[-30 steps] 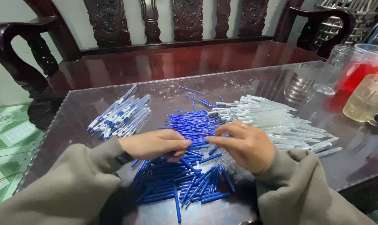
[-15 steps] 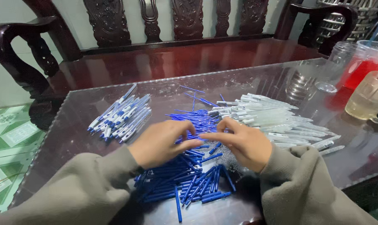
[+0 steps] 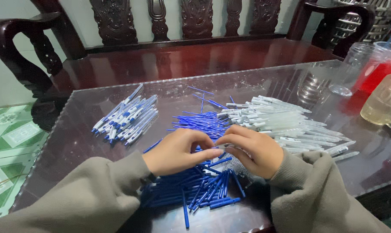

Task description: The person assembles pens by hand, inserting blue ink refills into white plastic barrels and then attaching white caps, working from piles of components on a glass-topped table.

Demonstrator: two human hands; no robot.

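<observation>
While the left hand (image 3: pixel 178 151) and right hand (image 3: pixel 251 149) are meeting fingertip to fingertip, both are pinching a small part I cannot identify above the blue refills (image 3: pixel 195 185). Clear barrels (image 3: pixel 277 123) are lying right; finished pens (image 3: pixel 126 118) left, jars (image 3: pixel 385 101) behind on the table (image 3: pixel 75 142).

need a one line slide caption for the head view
Both hands, left hand and right hand, meet fingertip to fingertip over blue pen parts, between finished pens and clear barrels on a glass table.

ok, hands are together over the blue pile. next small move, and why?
Probably draw the hands slightly apart and lift them off the pile. The left hand and right hand meet fingertip to fingertip above the blue refills, hiding whatever is pinched between them. Clear barrels lie close on the right, finished-looking pens further left, so lifting clear lets either pile be reached.
</observation>
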